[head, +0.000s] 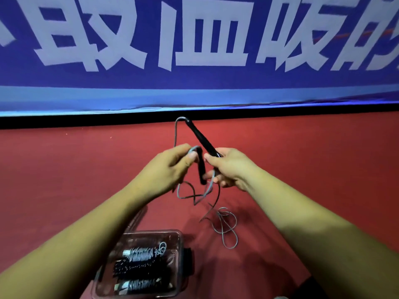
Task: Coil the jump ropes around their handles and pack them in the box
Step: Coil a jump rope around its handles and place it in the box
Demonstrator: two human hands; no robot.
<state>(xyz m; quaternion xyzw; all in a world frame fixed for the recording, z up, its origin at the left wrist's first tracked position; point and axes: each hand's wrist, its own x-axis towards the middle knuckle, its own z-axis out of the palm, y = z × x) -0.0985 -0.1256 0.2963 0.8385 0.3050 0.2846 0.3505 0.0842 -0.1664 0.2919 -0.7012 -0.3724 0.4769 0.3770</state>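
A jump rope with two black handles is held up over the red floor. My right hand (228, 167) grips one black handle (199, 138) that points up and away to the left. My left hand (170, 167) pinches the grey cord at the top of the second black handle (201, 167), which hangs down between both hands. The loose grey cord (224, 225) trails down and lies in loops on the floor. A clear plastic box (179, 238) stands at the bottom centre. Three coiled jump ropes (140, 268) lie in it side by side.
The red floor (302, 160) spreads all around. A blue banner (194, 83) with large white characters stands along the far edge, above a black strip. The box's clear lid (138, 221) stands open at the box's far left side.
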